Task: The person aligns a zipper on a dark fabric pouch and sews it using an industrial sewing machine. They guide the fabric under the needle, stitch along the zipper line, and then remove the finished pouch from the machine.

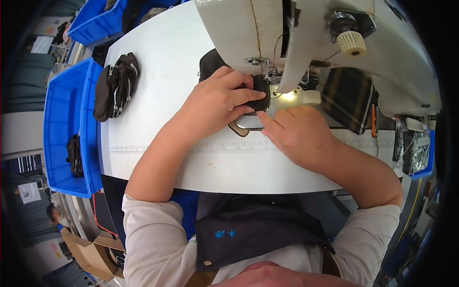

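Note:
Beneath the needle area of a cream sewing machine (244,28), a dark fabric piece (260,88) lies beside the lit metal plate (284,94). My left hand (215,103) rests on it with bent fingers gripping it, thumb at its front edge. My right hand (299,136) is just right of that edge, fingers curled and tips at the piece. A curved brown-edged part (239,132) shows below my left hand. A dark plaid pouch (346,98) lies right of the machine's needle area, with an orange-handled tool (374,119) along its side.
A stack of dark pouches (114,86) sits at the table's (191,170) left. Blue bins (88,129) stand beyond, one holding dark items. A cardboard box (91,258) and another person (57,215) are at lower left. Wrapped packets (416,153) lie at far right.

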Demonstrator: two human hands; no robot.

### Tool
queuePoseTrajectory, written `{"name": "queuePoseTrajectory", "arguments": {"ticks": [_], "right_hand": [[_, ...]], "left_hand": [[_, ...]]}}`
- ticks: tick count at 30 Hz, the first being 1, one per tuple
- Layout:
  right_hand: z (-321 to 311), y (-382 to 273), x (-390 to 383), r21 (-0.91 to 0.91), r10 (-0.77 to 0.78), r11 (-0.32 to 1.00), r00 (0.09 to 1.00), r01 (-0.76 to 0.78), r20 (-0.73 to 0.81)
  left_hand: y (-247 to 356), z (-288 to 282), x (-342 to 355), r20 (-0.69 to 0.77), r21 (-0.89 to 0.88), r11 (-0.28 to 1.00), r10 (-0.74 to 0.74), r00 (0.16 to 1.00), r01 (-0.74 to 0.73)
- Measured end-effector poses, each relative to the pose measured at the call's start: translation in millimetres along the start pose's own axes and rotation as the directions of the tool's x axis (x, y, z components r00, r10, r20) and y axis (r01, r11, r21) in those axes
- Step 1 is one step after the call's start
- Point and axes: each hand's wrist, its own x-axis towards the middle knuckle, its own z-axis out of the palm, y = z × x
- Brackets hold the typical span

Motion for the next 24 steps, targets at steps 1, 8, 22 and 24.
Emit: {"name": "queuePoseTrajectory", "arguments": {"ticks": [1, 8, 22, 24], "right_hand": [[-1.1, -0.2, -0.5, -0.008, -0.001, 1.0, 1.0, 0.001, 0.0], [-2.1, 0.1, 1.7, -0.026, -0.014, 1.0, 0.998, 0.012, -0.061], [1.0, 4.8, 8.2, -0.078, 0.086, 0.992, 0.988, -0.097, -0.126], [1.2, 4.8, 8.4, -0.07, 0.089, 0.993, 0.988, -0.098, -0.128]], "left_hand": [[-0.1, 0.6, 0.3, 0.01, -0.012, 1.0, -0.013, 1.0, 0.013], [-0.4, 3.9, -3.6, 0.003, 0.056, 0.998, -0.013, 1.0, 0.013], [-14.6, 1.6, 2.4, 0.0, -0.171, 0.984, -0.045, 0.999, 0.044], [-17.9, 3.9, 2.6, -0.006, -0.146, 0.988, -0.046, 0.999, 0.045]]}}
